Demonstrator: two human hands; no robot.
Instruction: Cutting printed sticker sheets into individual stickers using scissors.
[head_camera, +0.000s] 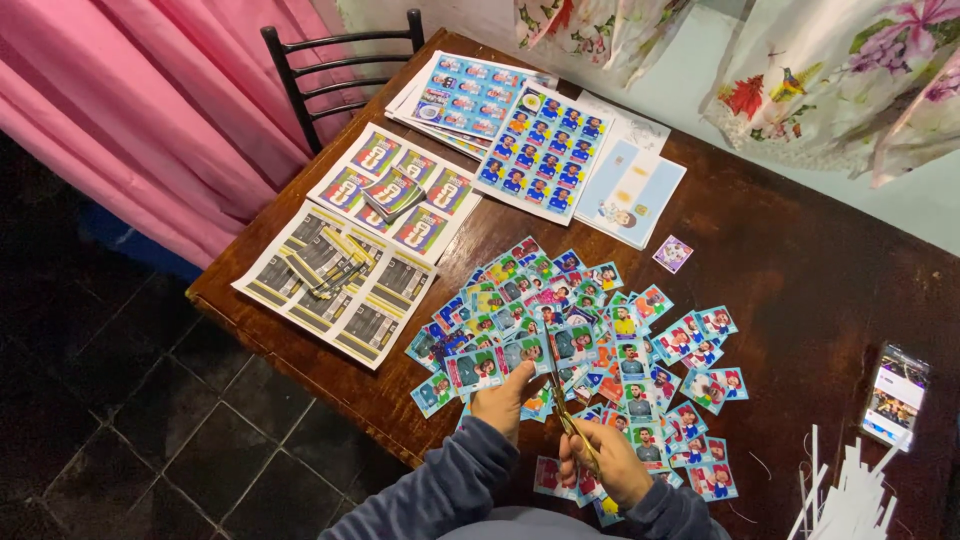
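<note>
A dark wooden table (800, 290) stood on a floor of dark tiles (150, 430), with a pink curtain (150, 110) at the far left, a black chair (340, 70) pushed in at the table's far end, and flowered cloth (830, 80) hanging along the pale wall at the far right.

No box or tray was on the table; everything lay loose on the wood. Uncut printed sheets (500, 130) lay at the far side, and to their left more sheets, one bearing a small stack of cards (392, 192) and the nearer one some cut strips (335, 265). A single purple sticker (672, 253) lay apart. A phone (895, 395) with a lit screen lay at the right, just beyond a pile of white paper trimmings (850, 495).

In the middle near the person spread a heap of cut stickers (580, 340). The left hand (500, 398) was pinched shut on a strip of stickers (490, 368) at the heap's near edge. The right hand (610, 460) was closed round the handles of scissors (562, 400), whose blades pointed away toward the heap, just beside the strip. Both arms wore grey-blue sleeves (450, 490).
</note>
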